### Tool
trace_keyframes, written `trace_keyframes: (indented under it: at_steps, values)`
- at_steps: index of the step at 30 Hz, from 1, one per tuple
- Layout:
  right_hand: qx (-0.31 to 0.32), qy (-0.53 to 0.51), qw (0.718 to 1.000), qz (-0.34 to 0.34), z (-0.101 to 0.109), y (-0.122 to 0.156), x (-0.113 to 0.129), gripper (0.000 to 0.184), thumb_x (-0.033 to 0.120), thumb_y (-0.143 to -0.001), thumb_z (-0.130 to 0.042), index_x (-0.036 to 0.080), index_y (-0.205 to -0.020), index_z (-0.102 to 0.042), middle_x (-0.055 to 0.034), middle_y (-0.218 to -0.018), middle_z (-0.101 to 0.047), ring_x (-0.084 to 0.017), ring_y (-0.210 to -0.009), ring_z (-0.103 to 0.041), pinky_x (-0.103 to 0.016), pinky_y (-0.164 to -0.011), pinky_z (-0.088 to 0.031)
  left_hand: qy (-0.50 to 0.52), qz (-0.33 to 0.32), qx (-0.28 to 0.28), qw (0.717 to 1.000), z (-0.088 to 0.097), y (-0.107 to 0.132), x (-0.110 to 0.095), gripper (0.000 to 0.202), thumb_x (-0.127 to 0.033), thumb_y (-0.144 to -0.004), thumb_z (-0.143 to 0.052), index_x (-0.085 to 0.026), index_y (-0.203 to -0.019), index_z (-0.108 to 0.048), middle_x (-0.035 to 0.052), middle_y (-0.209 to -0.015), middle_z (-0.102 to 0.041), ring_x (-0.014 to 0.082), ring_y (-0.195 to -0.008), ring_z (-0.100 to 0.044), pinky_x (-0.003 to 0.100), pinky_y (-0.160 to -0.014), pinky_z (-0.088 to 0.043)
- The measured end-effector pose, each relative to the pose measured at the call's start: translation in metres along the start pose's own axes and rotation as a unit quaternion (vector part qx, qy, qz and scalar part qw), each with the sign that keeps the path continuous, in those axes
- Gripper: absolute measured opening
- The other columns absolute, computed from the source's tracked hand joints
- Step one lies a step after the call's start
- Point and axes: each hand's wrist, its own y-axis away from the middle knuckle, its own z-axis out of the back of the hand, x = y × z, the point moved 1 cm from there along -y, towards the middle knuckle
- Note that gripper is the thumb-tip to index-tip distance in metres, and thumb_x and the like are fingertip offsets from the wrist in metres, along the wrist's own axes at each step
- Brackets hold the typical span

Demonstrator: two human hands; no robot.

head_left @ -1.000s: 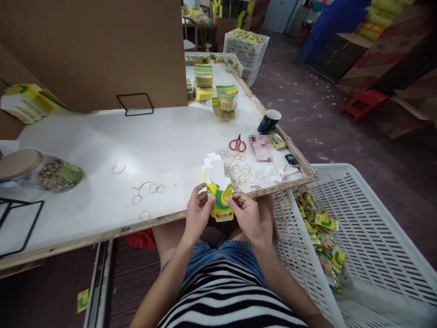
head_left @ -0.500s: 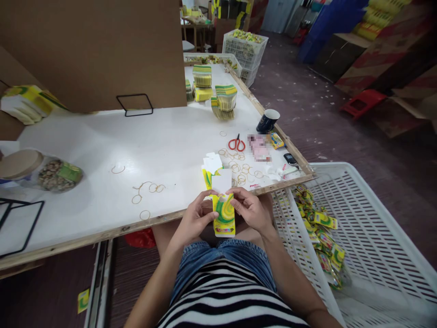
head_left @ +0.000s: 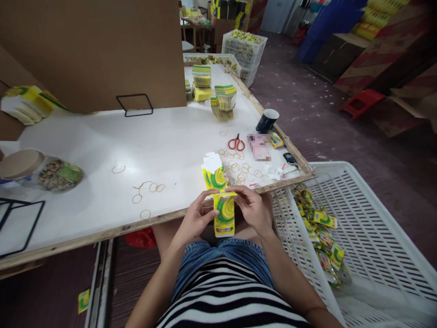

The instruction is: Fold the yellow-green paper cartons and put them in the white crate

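Observation:
A small yellow and green carton (head_left: 224, 216) is held upright over my lap, at the table's front edge. My left hand (head_left: 200, 213) grips its left side, thumb on the front panel and fingers at the top. At the upper right corner, my right hand (head_left: 249, 207) has its fingers closed on the carton's top flap, which lies folded over the opening. Just behind it on the table lie flat yellow and green cartons (head_left: 215, 176) with white flaps. Loose rubber bands (head_left: 243, 167) are scattered beside them.
On the white table (head_left: 170, 146) are red-handled scissors (head_left: 236, 143), a dark mug (head_left: 267, 120), banded carton stacks (head_left: 225, 98) and a jar (head_left: 59, 174). A white plastic crate (head_left: 368, 237) with small packets (head_left: 324, 237) stands at my right. Cardboard (head_left: 102, 54) rises behind the table.
The carton's white top flap, upright before, is now folded down across the opening. My right fingers have shifted slightly along the top edge; my left hand keeps its grip.

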Motion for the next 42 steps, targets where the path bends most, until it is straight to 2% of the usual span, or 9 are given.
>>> trace_keyframes:
  at_steps: [3,6,9,15,23,32,37,40,42]
  values:
    - [0.022,0.037,0.999,0.020,0.006,-0.001,0.002,0.029,0.043,-0.092,-0.053,0.021,-0.088,-0.072,-0.0063,-0.094,-0.064,-0.021,-0.095,-0.059,-0.033,-0.083,-0.047,-0.079,-0.016,-0.040,0.996,0.001,0.000,0.001,0.046,-0.029,-0.082,-0.069,-0.020,-0.123,-0.050,0.0082,-0.108,-0.070,0.0188,-0.087,-0.068,0.026,-0.073,-0.055]
    - [0.068,0.043,0.994,-0.069,0.005,0.000,0.000,0.031,0.041,-0.086,-0.061,0.021,-0.109,-0.066,0.0006,-0.074,-0.057,-0.014,-0.066,-0.051,-0.026,-0.060,-0.041,-0.131,-0.022,-0.067,0.989,0.000,0.000,0.002,0.044,-0.029,-0.085,-0.064,-0.020,-0.126,-0.050,0.0086,-0.111,-0.068,0.0167,-0.080,-0.068,0.027,-0.071,-0.056]
    - [0.088,0.061,0.986,-0.129,-0.001,-0.001,0.000,0.039,0.033,-0.081,-0.063,0.019,-0.117,-0.055,0.0089,-0.057,-0.043,-0.010,-0.051,-0.038,-0.023,-0.051,-0.031,-0.130,-0.023,-0.050,0.990,-0.002,0.001,0.004,0.045,-0.027,-0.086,-0.061,-0.021,-0.129,-0.048,0.0097,-0.115,-0.067,0.0186,-0.086,-0.069,0.029,-0.076,-0.056]
    - [0.067,0.116,0.984,-0.118,-0.008,-0.004,0.000,0.028,0.028,-0.079,-0.058,0.020,-0.105,-0.050,0.0122,-0.051,-0.035,-0.010,-0.047,-0.036,-0.022,-0.050,-0.028,-0.106,-0.023,-0.021,0.994,-0.001,0.002,0.007,0.047,-0.022,-0.088,-0.057,-0.022,-0.134,-0.044,0.0115,-0.124,-0.064,0.0213,-0.102,-0.067,0.032,-0.088,-0.054]
    - [0.064,0.116,0.986,-0.099,-0.017,0.001,-0.006,0.030,0.027,-0.080,-0.056,0.022,-0.108,-0.047,0.0114,-0.053,-0.036,-0.011,-0.048,-0.039,-0.021,-0.050,-0.030,-0.077,-0.015,-0.053,0.995,-0.004,0.003,0.003,0.048,-0.023,-0.085,-0.059,-0.019,-0.131,-0.045,0.0123,-0.119,-0.066,0.0205,-0.094,-0.068,0.030,-0.081,-0.055]
    - [0.091,0.119,0.984,-0.100,-0.013,-0.005,0.002,0.027,0.024,-0.080,-0.055,0.021,-0.106,-0.046,0.0124,-0.052,-0.036,-0.010,-0.047,-0.037,-0.021,-0.050,-0.029,-0.075,-0.008,-0.035,0.996,-0.001,0.002,0.002,0.050,-0.027,-0.085,-0.061,-0.020,-0.132,-0.045,0.0120,-0.116,-0.067,0.0192,-0.092,-0.067,0.029,-0.078,-0.055]
    - [0.073,0.130,0.986,-0.073,-0.016,-0.001,0.006,0.028,0.028,-0.083,-0.057,0.019,-0.110,-0.053,0.0106,-0.054,-0.036,-0.010,-0.048,-0.038,-0.022,-0.050,-0.031,-0.044,-0.019,-0.050,0.998,0.002,0.001,-0.001,0.053,-0.032,-0.082,-0.067,-0.019,-0.129,-0.047,0.0113,-0.113,-0.069,0.0206,-0.091,-0.069,0.029,-0.076,-0.056]
    - [0.022,0.115,0.991,-0.065,-0.013,0.001,0.009,0.021,0.034,-0.087,-0.057,0.019,-0.101,-0.062,0.0042,-0.064,-0.050,-0.011,-0.054,-0.043,-0.024,-0.053,-0.036,-0.029,-0.025,-0.036,0.999,0.001,0.000,-0.002,0.053,-0.031,-0.080,-0.070,-0.018,-0.127,-0.049,0.0112,-0.111,-0.070,0.0217,-0.093,-0.069,0.030,-0.079,-0.056]
    - [-0.005,0.070,0.995,-0.064,-0.010,0.003,0.008,0.020,0.037,-0.087,-0.058,0.020,-0.096,-0.065,-0.0017,-0.081,-0.062,-0.013,-0.064,-0.052,-0.025,-0.060,-0.044,-0.026,-0.033,-0.028,0.999,-0.004,-0.002,-0.001,0.052,-0.031,-0.079,-0.072,-0.018,-0.125,-0.051,0.0113,-0.112,-0.070,0.0225,-0.094,-0.069,0.031,-0.080,-0.056]
